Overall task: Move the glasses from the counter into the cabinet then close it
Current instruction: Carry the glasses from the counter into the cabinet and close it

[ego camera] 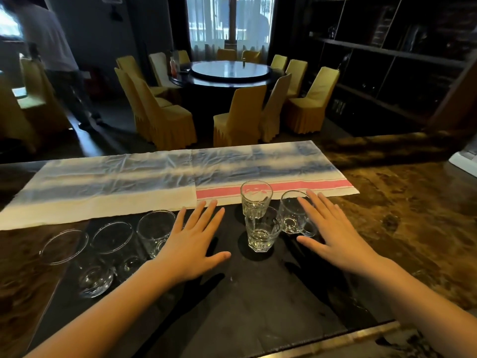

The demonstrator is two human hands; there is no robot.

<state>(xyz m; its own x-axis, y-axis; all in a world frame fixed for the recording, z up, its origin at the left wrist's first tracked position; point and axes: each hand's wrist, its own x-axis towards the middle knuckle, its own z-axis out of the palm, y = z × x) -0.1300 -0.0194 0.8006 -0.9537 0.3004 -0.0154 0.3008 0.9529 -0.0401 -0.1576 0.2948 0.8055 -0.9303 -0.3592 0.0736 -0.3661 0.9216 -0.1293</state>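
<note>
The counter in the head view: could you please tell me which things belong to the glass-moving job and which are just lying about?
Job: far-left glass, next glass, third glass, tall glass, front glass, handled mug, left hand, right hand (both flat, holding nothing).

Lying about: striped cloth, round dining table, yellow chairs, standing person.

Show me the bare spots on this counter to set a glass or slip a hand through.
Free: the dark mat between the forearms, the striped cloth farther back, and the marble counter beyond the right hand. Crowded: three tumblers left of the left hand, and two tumblers with a handled mug bunched by the right hand.
</note>
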